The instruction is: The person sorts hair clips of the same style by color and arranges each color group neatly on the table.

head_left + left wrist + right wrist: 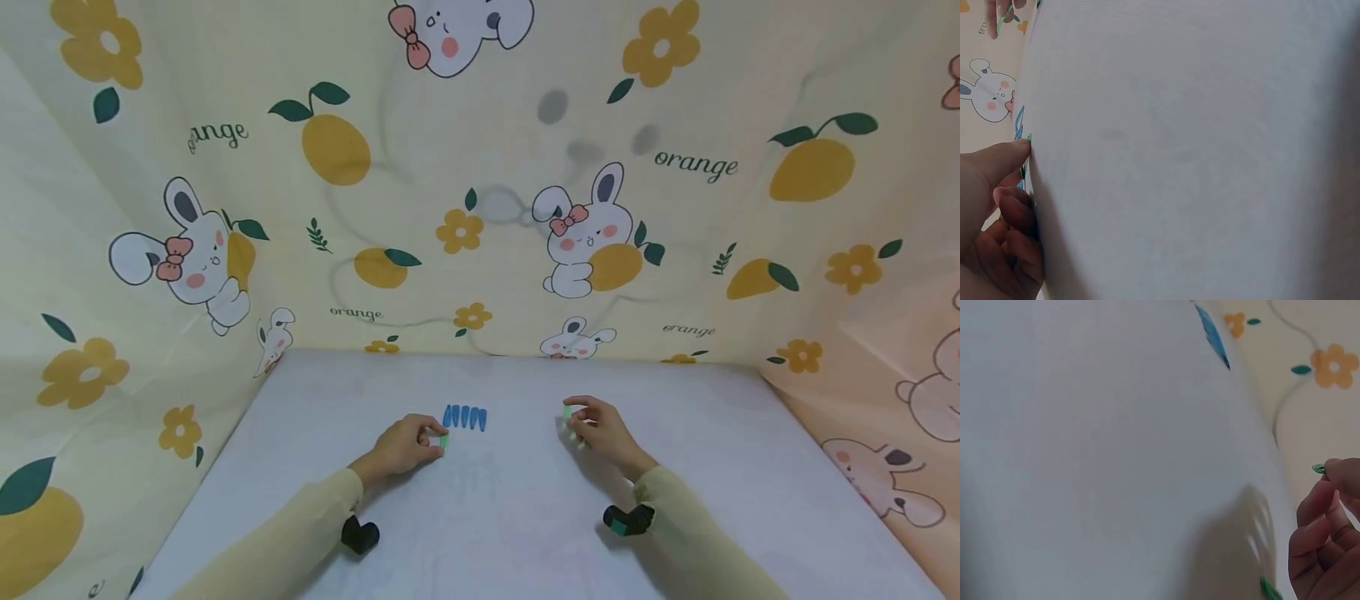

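Observation:
Several blue clips (pixel 465 417) lie side by side in a short row on the white table. Just in front of the row's left end, my left hand (pixel 400 446) pinches a small green clip (pixel 444 442) between thumb and finger, close to the tabletop. To the right of the row, my right hand (pixel 606 430) holds another green clip (pixel 567 412) at its fingertips, raised above the table. Below that hand a green clip (pixel 1269 589) lies on the table in the right wrist view, partly cut off by the frame.
The white tabletop (pixel 487 533) reaches back to a cream cloth (pixel 420 183) printed with rabbits, flowers and oranges, which hangs behind and at both sides. Black devices (pixel 361 535) sit at both wrists.

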`<state>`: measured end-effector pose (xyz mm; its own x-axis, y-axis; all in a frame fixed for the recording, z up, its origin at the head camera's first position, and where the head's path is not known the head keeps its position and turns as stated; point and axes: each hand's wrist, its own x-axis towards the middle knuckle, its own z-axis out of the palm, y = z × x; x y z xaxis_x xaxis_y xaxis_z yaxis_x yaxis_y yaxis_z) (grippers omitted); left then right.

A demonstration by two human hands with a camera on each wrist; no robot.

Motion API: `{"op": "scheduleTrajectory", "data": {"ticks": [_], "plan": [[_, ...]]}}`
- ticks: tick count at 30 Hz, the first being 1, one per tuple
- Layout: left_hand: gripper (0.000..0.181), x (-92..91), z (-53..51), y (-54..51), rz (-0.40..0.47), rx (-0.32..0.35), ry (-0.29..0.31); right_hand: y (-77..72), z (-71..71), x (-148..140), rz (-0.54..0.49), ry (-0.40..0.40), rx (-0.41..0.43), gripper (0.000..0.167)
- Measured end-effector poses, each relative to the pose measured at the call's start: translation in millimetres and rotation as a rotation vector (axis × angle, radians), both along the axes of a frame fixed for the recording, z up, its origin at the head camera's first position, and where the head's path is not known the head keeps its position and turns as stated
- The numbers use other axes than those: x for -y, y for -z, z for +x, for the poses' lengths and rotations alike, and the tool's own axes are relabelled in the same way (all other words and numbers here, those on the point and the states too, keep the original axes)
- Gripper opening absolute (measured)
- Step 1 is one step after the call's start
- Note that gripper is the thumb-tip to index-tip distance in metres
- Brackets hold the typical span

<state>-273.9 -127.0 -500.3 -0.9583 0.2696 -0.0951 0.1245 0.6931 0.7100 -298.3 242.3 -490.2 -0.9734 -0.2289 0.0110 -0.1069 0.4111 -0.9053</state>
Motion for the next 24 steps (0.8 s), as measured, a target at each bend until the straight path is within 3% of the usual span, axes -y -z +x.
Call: {"op": "scheduleTrajectory", "data": {"ticks": [12, 24], "plan": [[0.025, -1.9, -1.0, -0.6, -0.013, 0.014, -0.021, 0.3, 12.1, 48.5, -0.042, -0.084, 0.068, 0.041], [0.025, -1.5, -1.1, -1.2, -0.020, 0.009, -0.010, 4.6, 19.0, 98.6, -0.078, -0.186, 0.067, 0.038]]}}
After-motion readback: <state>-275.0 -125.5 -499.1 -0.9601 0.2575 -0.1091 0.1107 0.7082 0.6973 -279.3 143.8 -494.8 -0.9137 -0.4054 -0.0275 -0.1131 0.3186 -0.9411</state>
